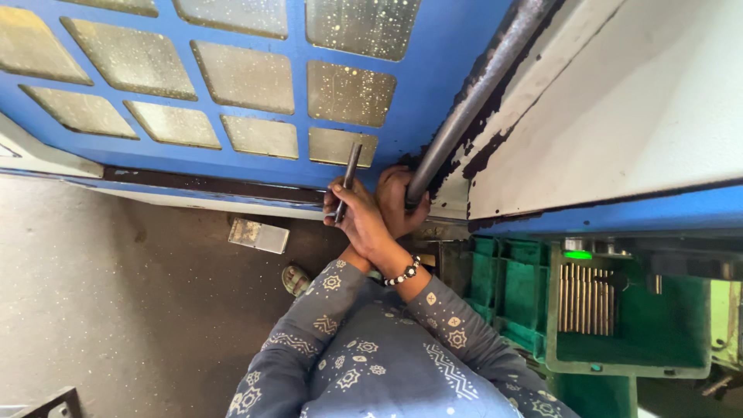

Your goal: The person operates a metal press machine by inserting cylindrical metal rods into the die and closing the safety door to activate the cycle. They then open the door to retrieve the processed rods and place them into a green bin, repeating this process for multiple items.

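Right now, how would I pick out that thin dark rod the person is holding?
Find the big blue door with its grid of speckled panes. At its lower edge the two hands meet; the left hand grips the rod, which rises across the lowest pane. It is far thinner and shorter than the thick grey bar under the right hand.

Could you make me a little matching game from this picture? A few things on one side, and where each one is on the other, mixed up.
Things:
1. thin dark rod
2. long grey handle bar
3. row of metal pins
4. beaded bracelet

Places:
A. inside the green bin
B. around a wrist
C. held in the left hand, pointing up at the blue door
D. gripped at its lower end by the right hand

Pairs: 1-C, 2-D, 3-A, 4-B
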